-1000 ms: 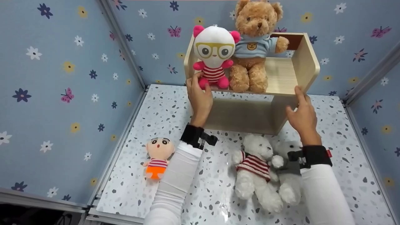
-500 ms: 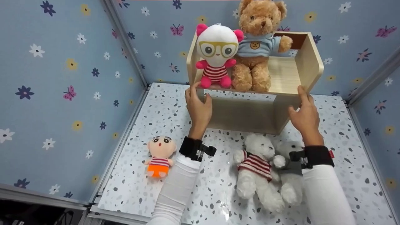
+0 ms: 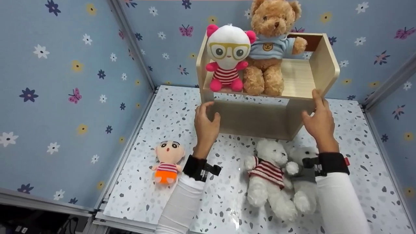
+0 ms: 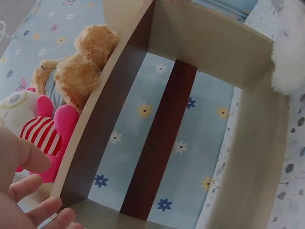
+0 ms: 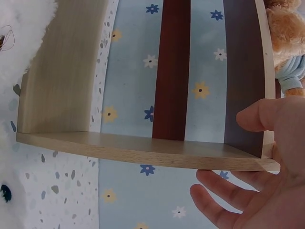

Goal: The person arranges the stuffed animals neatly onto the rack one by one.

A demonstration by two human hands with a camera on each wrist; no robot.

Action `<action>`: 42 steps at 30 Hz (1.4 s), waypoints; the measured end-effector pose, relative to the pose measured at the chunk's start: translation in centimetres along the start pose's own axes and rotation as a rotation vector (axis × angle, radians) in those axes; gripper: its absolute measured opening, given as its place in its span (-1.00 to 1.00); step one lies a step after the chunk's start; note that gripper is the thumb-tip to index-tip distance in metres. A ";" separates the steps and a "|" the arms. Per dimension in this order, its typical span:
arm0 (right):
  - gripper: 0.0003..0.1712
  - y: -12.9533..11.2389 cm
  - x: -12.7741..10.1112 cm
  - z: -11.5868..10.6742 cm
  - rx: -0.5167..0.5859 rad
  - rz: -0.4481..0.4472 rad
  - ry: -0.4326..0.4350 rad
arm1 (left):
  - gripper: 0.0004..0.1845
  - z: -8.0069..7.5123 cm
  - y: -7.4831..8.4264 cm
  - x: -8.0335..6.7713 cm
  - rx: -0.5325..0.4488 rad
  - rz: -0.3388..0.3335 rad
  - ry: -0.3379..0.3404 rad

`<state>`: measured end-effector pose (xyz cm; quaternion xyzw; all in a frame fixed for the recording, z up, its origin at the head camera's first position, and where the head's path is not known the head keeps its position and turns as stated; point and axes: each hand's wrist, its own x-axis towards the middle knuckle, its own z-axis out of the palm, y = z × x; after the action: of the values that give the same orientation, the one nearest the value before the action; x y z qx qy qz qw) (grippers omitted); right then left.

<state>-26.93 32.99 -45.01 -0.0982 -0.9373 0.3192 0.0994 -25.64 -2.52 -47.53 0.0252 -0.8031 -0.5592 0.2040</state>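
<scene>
A small two-level wooden shelf (image 3: 253, 120) stands at the back. On its upper board a pink-and-white panda plush toy (image 3: 227, 58) sits at the left, beside a brown teddy bear (image 3: 273, 65) in a light blue shirt. My left hand (image 3: 207, 126) is at the shelf's left front, fingers loosely bent and spread, holding nothing; whether the fingertips touch the panel I cannot tell. My right hand (image 3: 320, 125) grips the right front corner. In the right wrist view its thumb lies inside the side panel (image 5: 157, 150) and its fingers outside.
A boy doll (image 3: 167, 165) in orange shorts lies at the left on the speckled tabletop (image 3: 136, 198). In front of the shelf lie a white teddy bear (image 3: 269, 175) in a striped sweater and a grey-shirted one (image 3: 304, 185), partly hidden by my right wrist. Flowered panels (image 3: 74, 107) enclose the table.
My left hand has come down from beside the panda plush toy's foot to below the upper board's edge. My right hand keeps its grip. The view has shifted slightly; the toys stay put.
</scene>
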 end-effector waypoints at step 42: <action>0.06 0.2 0.0 1.0 0.080 0.033 -0.027 | -0.66 2.4 -17.2 -14.6 -0.054 -0.288 -0.309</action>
<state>-27.16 32.55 -45.90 -0.1053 -0.9234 0.3591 0.0855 -16.37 -2.93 -68.23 0.0482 -0.7978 -0.6010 -0.0029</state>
